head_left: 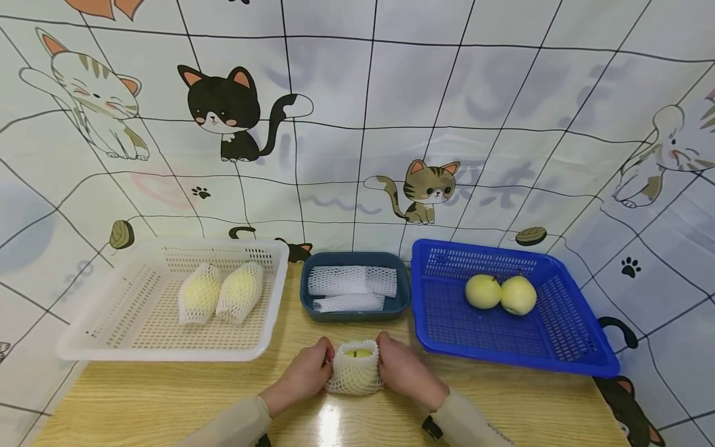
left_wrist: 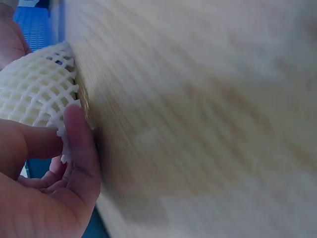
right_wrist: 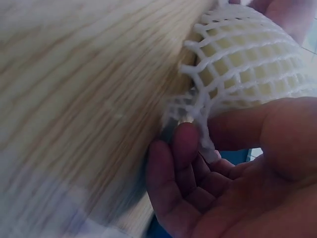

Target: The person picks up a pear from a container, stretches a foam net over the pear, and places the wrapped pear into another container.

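At the near edge of the view, the desk (head_left: 128, 403) is crossed by two sleeved forearms. A foam net (head_left: 354, 380) is held at its sides by both hands: its left side is pinched between thumb and finger in the grip of the left hand (head_left: 301, 377), and its right side is pinched likewise by the right hand (head_left: 410, 371). Inside the net, a fruit (head_left: 357, 354) is enclosed around its sides, with its top left showing through the net's mouth; it is placed between the hands, apparently rested on the desk.

Beyond the hands, three containers are set side by side. In the white basket (head_left: 167, 355) on the left, two netted fruits (head_left: 200, 298) are laid next to each other. In the dark teal tray (head_left: 357, 316) in the middle, spare nets (head_left: 337, 280) are laid flat; at least two can be counted, but the exact number is hidden by overlap. In the blue basket (head_left: 508, 360) on the right, two bare fruits (head_left: 483, 292) are kept, touching.

Of five fruits in view, two can be judged finished, one is partly wrapped, and two are left unwrapped. Behind everything, a cat-patterned backdrop (head_left: 335, 74) is hung.
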`<state>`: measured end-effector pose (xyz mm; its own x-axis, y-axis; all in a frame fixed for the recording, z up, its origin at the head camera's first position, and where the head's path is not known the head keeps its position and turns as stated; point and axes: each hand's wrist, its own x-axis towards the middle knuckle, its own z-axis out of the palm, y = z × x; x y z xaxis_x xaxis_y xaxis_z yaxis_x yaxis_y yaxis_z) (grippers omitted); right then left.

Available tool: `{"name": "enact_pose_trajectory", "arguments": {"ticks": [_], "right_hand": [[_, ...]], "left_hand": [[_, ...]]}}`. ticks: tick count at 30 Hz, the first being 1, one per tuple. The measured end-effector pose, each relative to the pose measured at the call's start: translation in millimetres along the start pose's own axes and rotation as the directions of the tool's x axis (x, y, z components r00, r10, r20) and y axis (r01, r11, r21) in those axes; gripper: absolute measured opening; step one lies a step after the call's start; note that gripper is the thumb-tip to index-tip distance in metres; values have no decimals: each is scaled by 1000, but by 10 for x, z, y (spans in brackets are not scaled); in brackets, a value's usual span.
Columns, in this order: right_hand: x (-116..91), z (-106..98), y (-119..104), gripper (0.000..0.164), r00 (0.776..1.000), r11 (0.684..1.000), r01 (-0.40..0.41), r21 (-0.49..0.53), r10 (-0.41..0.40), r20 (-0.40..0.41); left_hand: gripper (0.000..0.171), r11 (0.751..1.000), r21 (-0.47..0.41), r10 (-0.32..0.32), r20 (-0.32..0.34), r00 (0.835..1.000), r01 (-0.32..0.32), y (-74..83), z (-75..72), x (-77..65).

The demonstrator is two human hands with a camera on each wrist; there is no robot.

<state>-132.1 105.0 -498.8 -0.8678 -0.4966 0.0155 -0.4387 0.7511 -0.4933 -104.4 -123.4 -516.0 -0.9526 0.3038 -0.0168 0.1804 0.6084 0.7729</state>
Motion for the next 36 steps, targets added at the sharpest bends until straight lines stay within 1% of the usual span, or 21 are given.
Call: {"name": "enact_pose_trajectory", "arguments": {"ticks": [2, 4, 7, 10, 12, 15, 17, 19, 21, 23, 24, 26, 28, 31, 34, 36], "right_hand": [[0, 9, -8, 16, 1000, 999, -4, -35, 4, -4], [0, 14, -15, 18, 1000, 998, -4, -59, 4, -6], [2, 19, -2, 15, 1000, 1000, -2, -31, 2, -3], [-2, 14, 33, 9, 1000, 999, -7, 49, 6, 18], [-12, 1, 58, 10, 1000, 995, -7, 100, 5, 27], [-39, -32, 82, 13, 1000, 990, -2, 140, -2, 25], [-70, -67, 85, 15, 1000, 990, 0, 143, -2, 14], [-111, -102, 76, 20, 1000, 991, 9, 135, -9, -1], [-157, -143, 66, 28, 999, 991, 33, 132, -32, -12], [-197, -179, 63, 40, 997, 987, 80, 139, -80, -2], [-214, -197, 62, 47, 994, 983, 103, 152, -106, 13], [-233, -223, 69, 60, 987, 972, 138, 192, -151, 56], [-237, -230, 73, 69, 978, 958, 147, 245, -177, 107], [-223, -201, 81, 76, 972, 943, 131, 307, -183, 146], [-200, -156, 80, 77, 973, 941, 131, 311, -182, 141], [-180, -136, 78, 79, 974, 947, 141, 287, -186, 134]], "left_hand": [[17, 994, 103, 48, -29, 998, -45, 1, -9, 12], [18, 983, 169, 84, -42, 996, -76, 2, -17, 24], [18, 975, 200, 109, -38, 993, -99, 8, -28, 33], [19, 973, 200, 120, -31, 992, -112, 1, -49, 35], [22, 975, 196, 112, -20, 993, -106, -2, -73, 29], [29, 977, 185, 104, 10, 995, -104, -1, -112, 21], [38, 977, 181, 112, 26, 993, -115, 8, -139, 17], [50, 979, 147, 132, 53, 990, -139, 20, -168, 15], [66, 981, 105, 157, 89, 984, -166, 33, -196, 14], [83, 982, 36, 177, 138, 974, -184, 51, -224, 17], [90, 982, 1, 188, 162, 969, -191, 62, -234, 21], [97, 978, -66, 209, 209, 955, -200, 87, -235, 42], [98, 973, -121, 219, 241, 945, -195, 113, -216, 68], [93, 975, -144, 204, 264, 943, -171, 140, -169, 106], [87, 983, -108, 170, 257, 951, -146, 144, -136, 114], [84, 984, -95, 169, 246, 955, -150, 139, -121, 117]]}}
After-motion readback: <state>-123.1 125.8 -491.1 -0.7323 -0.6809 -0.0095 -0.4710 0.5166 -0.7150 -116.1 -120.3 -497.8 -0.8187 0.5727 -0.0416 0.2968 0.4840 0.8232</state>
